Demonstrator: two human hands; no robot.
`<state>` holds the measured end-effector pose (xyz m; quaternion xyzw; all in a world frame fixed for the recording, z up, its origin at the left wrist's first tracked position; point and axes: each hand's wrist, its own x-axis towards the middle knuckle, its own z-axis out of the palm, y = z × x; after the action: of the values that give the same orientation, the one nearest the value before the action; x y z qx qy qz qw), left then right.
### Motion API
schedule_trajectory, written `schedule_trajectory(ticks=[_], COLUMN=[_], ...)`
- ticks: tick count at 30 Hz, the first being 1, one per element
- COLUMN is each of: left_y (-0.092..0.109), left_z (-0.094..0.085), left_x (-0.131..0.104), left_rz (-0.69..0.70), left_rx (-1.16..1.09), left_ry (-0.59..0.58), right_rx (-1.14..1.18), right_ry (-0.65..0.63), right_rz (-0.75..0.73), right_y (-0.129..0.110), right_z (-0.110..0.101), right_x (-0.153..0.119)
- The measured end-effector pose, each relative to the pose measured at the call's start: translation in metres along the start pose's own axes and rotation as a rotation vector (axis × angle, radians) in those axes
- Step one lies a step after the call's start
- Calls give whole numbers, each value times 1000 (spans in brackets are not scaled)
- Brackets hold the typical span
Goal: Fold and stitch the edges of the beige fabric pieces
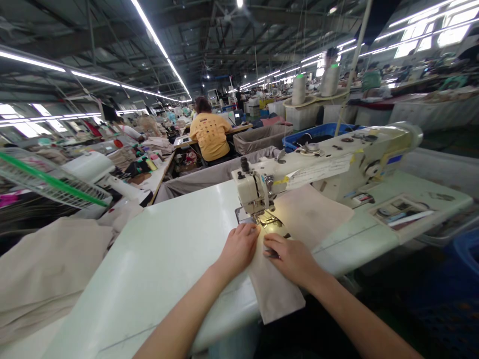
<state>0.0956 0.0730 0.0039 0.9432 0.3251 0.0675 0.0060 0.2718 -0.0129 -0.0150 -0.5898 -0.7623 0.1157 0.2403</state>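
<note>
A beige fabric strip (pixel 275 291) runs under the presser foot of a white sewing machine (pixel 249 187) and hangs over the table's front edge. My left hand (pixel 239 245) is closed, its fingertips gripping the fabric's left edge close to the needle area. Just right of it, my right hand (pixel 290 257) is curled over the same strip. A small dark metal tool (pixel 271 253) shows partly under those fingers; its kind cannot be made out. The machine's lamp lights the metal needle plate (pixel 270 219). More beige fabric (pixel 314 214) lies flat beneath the machine arm.
The pale green sewing table (pixel 179 249) spreads to both sides. Beige fabric is piled (pixel 48 269) at left, beside a green-edged rack (pixel 56 179). A small tool tray (pixel 402 212) sits at right. Ahead, a person in a yellow shirt (pixel 211 134) sits beyond a grey cloth-lined bin (pixel 205 177).
</note>
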Motion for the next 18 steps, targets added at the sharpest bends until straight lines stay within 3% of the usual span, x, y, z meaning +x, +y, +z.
schedule_trajectory(ticks=[18], left_y=[-14], left_z=[4], left_x=[5], left_rz=[77], left_rx=[-30], left_ry=[73], right_rx=[-110], right_ry=[5], right_rz=[73], right_y=[-4], right_z=[6], right_x=[3])
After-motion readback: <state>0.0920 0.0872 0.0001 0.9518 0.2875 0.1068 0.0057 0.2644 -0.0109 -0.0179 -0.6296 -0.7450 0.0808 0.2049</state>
